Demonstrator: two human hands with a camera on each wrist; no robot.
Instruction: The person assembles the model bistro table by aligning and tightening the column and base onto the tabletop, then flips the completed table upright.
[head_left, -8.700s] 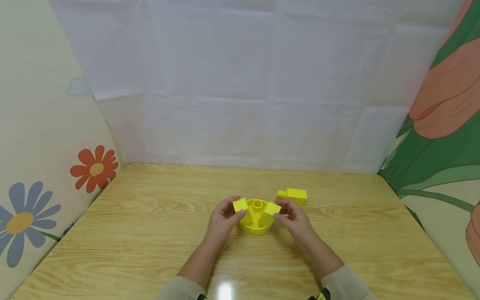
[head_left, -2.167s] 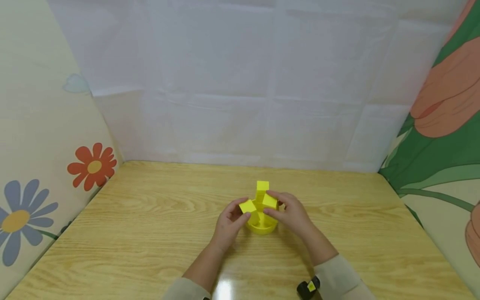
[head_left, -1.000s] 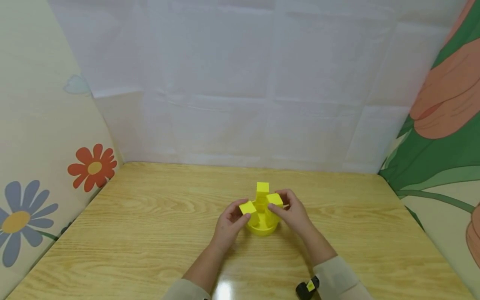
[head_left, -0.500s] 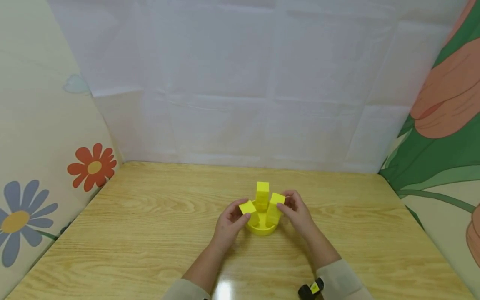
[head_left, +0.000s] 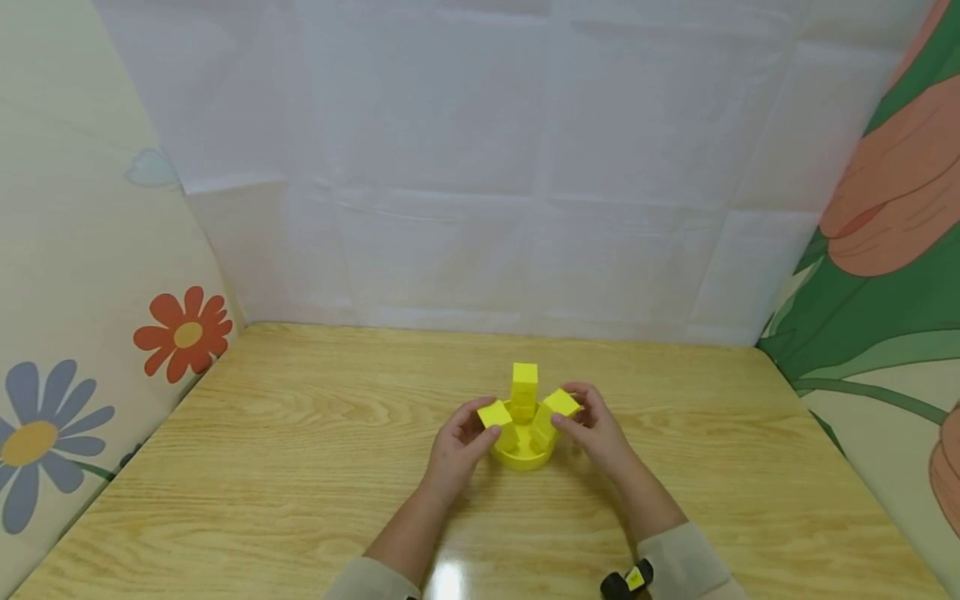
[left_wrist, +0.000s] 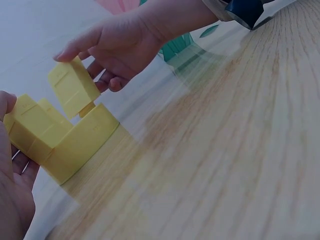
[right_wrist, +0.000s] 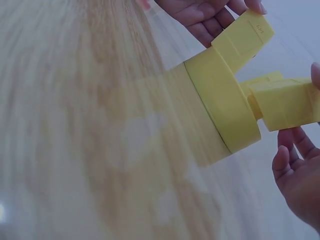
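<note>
A round yellow base [head_left: 523, 461] with a low rim stands on the table. Three yellow rectangular blocks rise from it. My left hand [head_left: 453, 450] pinches the left block [head_left: 495, 415] between thumb and fingers; this block leans outward. Thumb and fingers of my right hand [head_left: 602, 437] grip the right block [head_left: 561, 404], tilted outward to the right. In the right wrist view, a narrow neck shows between that right block [right_wrist: 290, 105] and the base [right_wrist: 220, 100]; how deep it sits is hidden. The rear block [head_left: 525, 385] stands upright, touched by neither hand.
The wood-grain table [head_left: 315, 433] spreads around the base. A white cloth [head_left: 450, 167] hangs behind its far edge. Flower-patterned panels stand at left and right. A black device [head_left: 626, 579] sits at the right cuff.
The block that lay behind the right hand 8.7 s ago now stands at the base's rear. The right hand has swung the right block outward to the right; the left hand has stayed put lately.
</note>
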